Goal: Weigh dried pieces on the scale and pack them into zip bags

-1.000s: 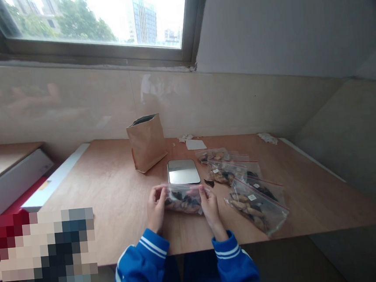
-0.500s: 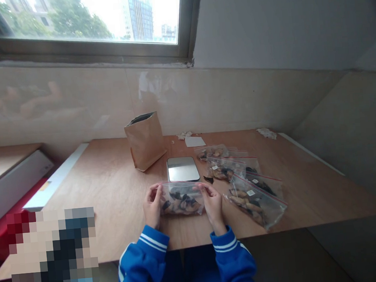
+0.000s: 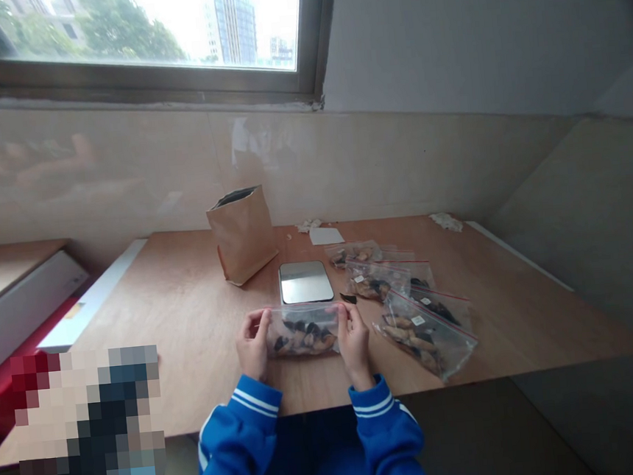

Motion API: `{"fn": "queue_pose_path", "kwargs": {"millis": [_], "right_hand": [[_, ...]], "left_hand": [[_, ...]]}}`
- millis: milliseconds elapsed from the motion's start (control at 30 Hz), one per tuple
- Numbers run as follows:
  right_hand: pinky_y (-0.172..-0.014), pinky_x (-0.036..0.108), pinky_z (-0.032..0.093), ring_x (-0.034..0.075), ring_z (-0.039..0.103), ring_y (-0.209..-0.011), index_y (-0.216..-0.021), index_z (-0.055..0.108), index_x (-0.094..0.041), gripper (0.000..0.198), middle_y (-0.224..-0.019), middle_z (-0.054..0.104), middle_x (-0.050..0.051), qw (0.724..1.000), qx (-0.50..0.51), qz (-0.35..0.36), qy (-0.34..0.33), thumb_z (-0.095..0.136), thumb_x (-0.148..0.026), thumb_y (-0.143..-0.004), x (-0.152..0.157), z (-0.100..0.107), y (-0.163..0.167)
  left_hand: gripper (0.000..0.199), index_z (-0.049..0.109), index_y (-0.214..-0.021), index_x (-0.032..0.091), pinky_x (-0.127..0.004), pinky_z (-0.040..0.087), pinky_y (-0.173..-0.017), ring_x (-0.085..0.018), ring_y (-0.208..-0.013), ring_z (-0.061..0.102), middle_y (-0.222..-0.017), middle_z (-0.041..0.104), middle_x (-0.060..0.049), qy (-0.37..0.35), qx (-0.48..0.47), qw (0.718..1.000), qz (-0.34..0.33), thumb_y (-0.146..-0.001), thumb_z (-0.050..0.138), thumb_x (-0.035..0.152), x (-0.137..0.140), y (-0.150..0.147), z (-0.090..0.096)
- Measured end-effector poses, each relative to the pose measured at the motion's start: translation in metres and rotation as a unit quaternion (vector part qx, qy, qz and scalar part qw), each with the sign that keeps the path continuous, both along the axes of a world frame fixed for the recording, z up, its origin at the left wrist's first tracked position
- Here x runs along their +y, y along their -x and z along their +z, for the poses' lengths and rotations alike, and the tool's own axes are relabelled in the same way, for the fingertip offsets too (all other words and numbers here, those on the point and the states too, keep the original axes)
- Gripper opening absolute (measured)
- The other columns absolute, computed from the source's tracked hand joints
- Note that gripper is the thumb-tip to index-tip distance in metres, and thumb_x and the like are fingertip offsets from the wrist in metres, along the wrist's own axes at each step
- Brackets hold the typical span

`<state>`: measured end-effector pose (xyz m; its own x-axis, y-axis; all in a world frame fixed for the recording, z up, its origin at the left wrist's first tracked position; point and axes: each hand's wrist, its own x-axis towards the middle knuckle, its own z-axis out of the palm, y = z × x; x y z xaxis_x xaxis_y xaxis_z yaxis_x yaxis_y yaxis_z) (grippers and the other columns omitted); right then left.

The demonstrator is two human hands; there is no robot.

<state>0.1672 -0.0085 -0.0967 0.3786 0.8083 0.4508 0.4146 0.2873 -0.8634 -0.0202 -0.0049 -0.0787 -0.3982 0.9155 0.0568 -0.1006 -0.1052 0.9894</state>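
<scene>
Clear plastic bag (image 3: pixel 301 330) of dark and tan dried-looking pieces (image 3: pixel 310 336) stretches between the left hand (image 3: pixel 253 342) and right hand (image 3: pixel 354 335), each pinching an upper corner between thumb and fingers; whether its base touches the surface (image 3: pixel 185 323) I cannot tell. Such limp film probably handles best under an even, level pull, thumbs close to the rim, without squeezing the knobbly, perhaps brittle contents. To the right lie slack, glossy filled bags (image 3: pixel 430 342) with red-lined edges, near a dark scrap (image 3: pixel 348 298). Just beyond the held bag sits a flat, round-cornered metallic plate (image 3: pixel 305 281); farther back, a creased brown paper bag (image 3: pixel 244 235) stands open-topped.
</scene>
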Motion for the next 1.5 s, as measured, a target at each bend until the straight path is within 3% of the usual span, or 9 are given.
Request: {"fn": "queue_pose_path", "kwargs": {"millis": [400,600,767,1300,1500], "right_hand": [[-0.077,0.031,0.048,0.018,0.065,-0.08,-0.088,0.061,-0.018,0.031,-0.084,0.07,0.006,0.999,0.053,-0.003,0.0,0.044,-0.044,-0.095,-0.002,0.0063,-0.0003],[-0.074,0.03,0.049,0.018,0.064,-0.077,-0.094,0.061,-0.018,0.031,-0.082,0.07,0.005,0.994,0.103,0.017,0.006,0.047,-0.045,-0.093,-0.0006,0.0039,-0.0027],[-0.079,0.032,0.048,0.019,0.063,-0.085,-0.095,0.063,-0.018,0.026,-0.09,0.069,0.006,0.993,0.105,0.056,0.013,0.057,-0.042,-0.088,-0.002,0.0074,0.0],[-0.081,0.032,0.049,0.019,0.064,-0.084,-0.089,0.066,-0.018,0.025,-0.088,0.07,0.005,0.978,0.201,0.054,0.031,0.068,-0.041,-0.079,-0.0011,0.0054,-0.0031],[-0.08,0.034,0.052,0.019,0.066,-0.083,-0.089,0.065,-0.018,0.028,-0.086,0.072,0.006,0.973,0.205,0.091,0.051,0.067,-0.043,-0.079,-0.0023,0.0092,-0.0004]], "left_hand": [[0.034,0.073,-0.09,0.015,-0.027,0.05,-0.077,-0.017,-0.084,0.064,-0.09,0.072,-0.006,-0.015,0.0,1.0,-0.007,-0.072,0.072,0.043,-0.003,-0.0008,-0.0031],[0.034,0.072,-0.089,0.015,-0.024,0.051,-0.066,-0.014,-0.074,0.063,-0.086,0.071,-0.005,-0.002,-0.005,0.999,-0.051,-0.072,0.071,0.045,-0.0051,-0.0028,-0.0004],[0.037,0.071,-0.092,0.015,-0.025,0.052,-0.068,-0.016,-0.077,0.065,-0.089,0.071,-0.006,0.01,-0.013,0.995,-0.095,-0.072,0.07,0.046,-0.0059,-0.0048,-0.0004],[0.033,0.072,-0.084,0.016,-0.024,0.049,-0.069,-0.014,-0.074,0.061,-0.086,0.07,-0.006,0.001,0.029,0.999,-0.041,-0.07,0.073,0.046,-0.0052,-0.0044,-0.0058],[0.035,0.071,-0.09,0.015,-0.026,0.051,-0.07,-0.017,-0.078,0.065,-0.088,0.071,-0.006,0.014,0.0,0.993,-0.114,-0.073,0.07,0.046,-0.0071,-0.0066,0.0]]}}
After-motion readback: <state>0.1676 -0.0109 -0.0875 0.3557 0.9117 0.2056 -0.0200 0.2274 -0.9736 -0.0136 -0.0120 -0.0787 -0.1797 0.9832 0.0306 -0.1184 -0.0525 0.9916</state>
